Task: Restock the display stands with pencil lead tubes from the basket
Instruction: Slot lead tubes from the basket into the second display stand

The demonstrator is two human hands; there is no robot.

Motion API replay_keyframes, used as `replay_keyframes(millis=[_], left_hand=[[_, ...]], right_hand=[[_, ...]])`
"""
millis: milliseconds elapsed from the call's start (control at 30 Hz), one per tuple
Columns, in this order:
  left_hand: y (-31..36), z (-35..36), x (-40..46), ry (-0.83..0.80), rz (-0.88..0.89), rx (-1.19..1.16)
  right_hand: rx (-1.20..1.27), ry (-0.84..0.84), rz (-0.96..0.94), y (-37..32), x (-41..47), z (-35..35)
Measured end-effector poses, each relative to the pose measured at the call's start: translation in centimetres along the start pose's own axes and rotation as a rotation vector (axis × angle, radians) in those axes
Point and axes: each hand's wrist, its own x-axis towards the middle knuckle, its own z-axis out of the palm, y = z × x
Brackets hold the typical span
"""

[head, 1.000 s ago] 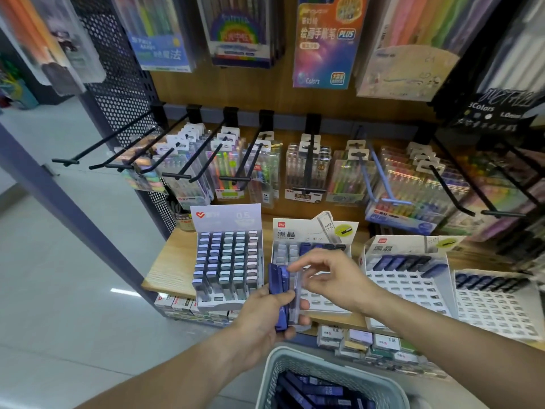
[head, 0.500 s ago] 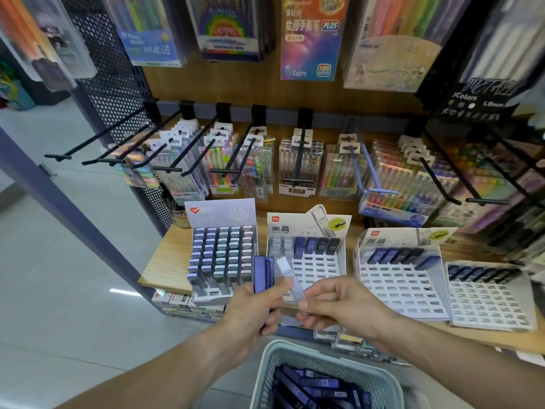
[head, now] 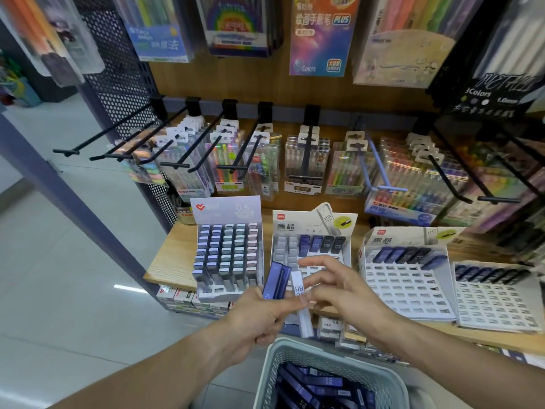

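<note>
- Hands meet at the picture's centre, over the basket [head: 267,376] at 6 o'clock, which holds a heap of dark blue lead tubes [head: 312,385].
- Left hand [head: 259,317] has its fingers curled round two blue tubes [head: 275,280] standing upright, and a clear tube [head: 302,302] marked HB just beside them.
- Right hand [head: 339,287] has its fingers loosely spread; its thumb and forefinger touch the clear tube, though I cannot tell if they pinch it.
- Behind the hands at 12 o'clock stands the middle stand [head: 312,240] on the wooden shelf [head: 171,255], with one row of tubes at its top.
- At 10 o'clock a full stand [head: 227,252]; at 3 o'clock two mostly empty stands [head: 407,278].
</note>
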Motion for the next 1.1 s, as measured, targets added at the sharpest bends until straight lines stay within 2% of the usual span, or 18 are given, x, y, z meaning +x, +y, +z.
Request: replay_keyframes(millis=[167, 300, 400, 600, 1100], left_hand=[[-1.0, -0.2, -0.4, 0.016, -0.063, -0.003], [-1.7, -1.0, 0.2, 0.148, -0.107, -0.087], [-1.4, -1.6, 0.3, 0.142, -0.160, -0.190], [-1.3, -1.9, -0.7, 0.071, -0.152, -0.358], [-1.1, -2.4, -2.4, 0.116, -0.052, -0.307]], right_hand=[[-0.145, 0.015, -0.083, 0.5, 0.9, 0.2], [-0.232, 0.259, -0.134, 1.2, 2.8, -0.2], [-0.421, 0.346, -0.232, 2.2, 3.8, -0.4], [-0.606, 0.343, -0.311, 3.7, 5.4, 0.3], [-0.781, 0.326, -0.339, 4.7, 6.7, 0.9]])
